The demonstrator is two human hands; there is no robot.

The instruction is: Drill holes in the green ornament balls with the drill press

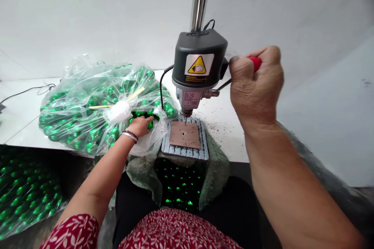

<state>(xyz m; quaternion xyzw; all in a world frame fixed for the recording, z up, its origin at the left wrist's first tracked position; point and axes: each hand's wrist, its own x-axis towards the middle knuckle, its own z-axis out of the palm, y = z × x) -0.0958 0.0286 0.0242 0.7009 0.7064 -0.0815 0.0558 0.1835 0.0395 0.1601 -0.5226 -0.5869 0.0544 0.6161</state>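
Observation:
My left hand [140, 125] reaches palm down into the mouth of a clear plastic bag [117, 112] full of shiny green balls. One finger stretches out over a green ball [150, 125]; the other fingertips are partly hidden among the balls. My right hand [257, 85] is raised, wrapped round the red-knobbed feed lever [256, 64] of a small drill press [200, 60]. Under the drill bit [186, 120] lies a brown square plate [184, 135] with a hole in it, on the grooved metal base [204, 140]. The bit stands above the plate.
Dark shavings lie scattered on the white table [230, 136] and the base. Below the base, a green mesh sack [216, 159] hangs open with green balls inside. Another bag of green balls [26, 194] stands at lower left. A black cable [162, 85] runs from the drill.

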